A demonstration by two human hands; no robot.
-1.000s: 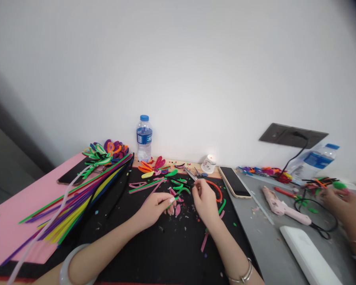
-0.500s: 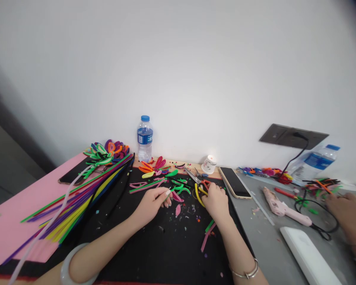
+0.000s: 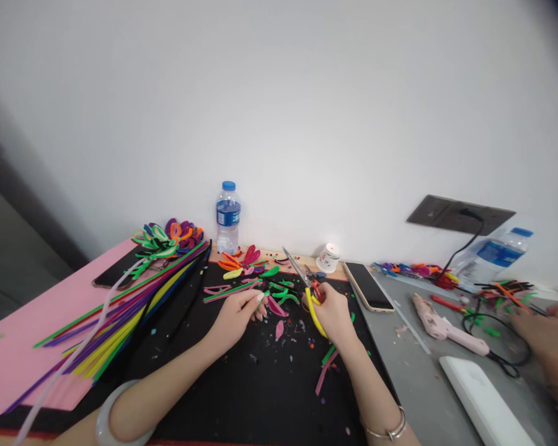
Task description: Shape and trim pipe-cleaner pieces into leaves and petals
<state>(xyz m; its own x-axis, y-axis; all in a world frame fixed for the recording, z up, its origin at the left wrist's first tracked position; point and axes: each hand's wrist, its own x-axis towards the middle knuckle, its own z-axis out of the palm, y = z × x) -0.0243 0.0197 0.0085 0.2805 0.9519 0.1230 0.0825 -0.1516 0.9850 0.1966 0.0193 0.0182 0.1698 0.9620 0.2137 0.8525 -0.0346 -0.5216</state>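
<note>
My right hand (image 3: 331,311) is closed around the yellow-and-red handles of a pair of scissors (image 3: 300,267), whose metal blades point up and to the left. Over the black mat, my left hand (image 3: 242,311) pinches a small piece of green pipe cleaner (image 3: 266,294); most of it is hidden by the fingers. Just right of that hand lie looped green pipe cleaners (image 3: 286,296) and a pink leaf-shaped piece (image 3: 275,306). A smaller pink piece (image 3: 279,329) rests below them. Green and pink strips (image 3: 325,370) lie beside my right forearm.
Long coloured pipe cleaners (image 3: 121,322) lie on pink board at left. A water bottle (image 3: 228,217) and paper cup (image 3: 328,257) stand by the wall. Right are a phone (image 3: 368,286), a pink glue gun (image 3: 449,328), a white case (image 3: 483,399) and another person's hands (image 3: 539,334).
My right hand has lifted the scissors from the mat, and their blades have swung upward. My left hand has barely moved.
</note>
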